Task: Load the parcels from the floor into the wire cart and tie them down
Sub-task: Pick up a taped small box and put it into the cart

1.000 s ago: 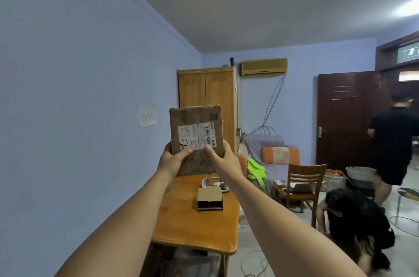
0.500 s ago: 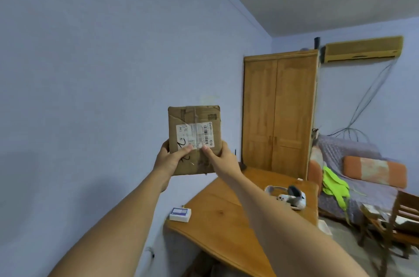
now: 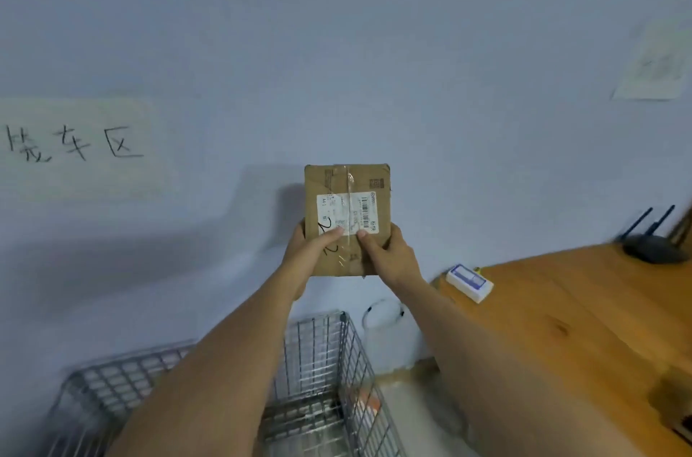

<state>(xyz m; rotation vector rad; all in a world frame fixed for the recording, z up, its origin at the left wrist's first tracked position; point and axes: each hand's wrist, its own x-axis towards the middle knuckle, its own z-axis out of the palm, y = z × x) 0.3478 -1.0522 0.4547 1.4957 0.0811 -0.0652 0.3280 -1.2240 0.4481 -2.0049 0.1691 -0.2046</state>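
A small brown cardboard parcel with a white shipping label and clear tape is held upright in front of the blue wall. My left hand grips its lower left edge with the thumb across the label. My right hand grips its lower right edge, thumb on the front. Below my arms stands the wire cart, a grey metal mesh basket against the wall; my forearms hide much of its inside. The parcel is above and behind the cart's far right corner.
A wooden table fills the right side, carrying a small white box and a black router. A white paper sign with handwriting hangs on the wall at left. A white plastic jug stands between cart and table.
My view has swung left and down, from the room and wardrobe to the wall and the wire cart. Both hands keep the same hold on the parcel.
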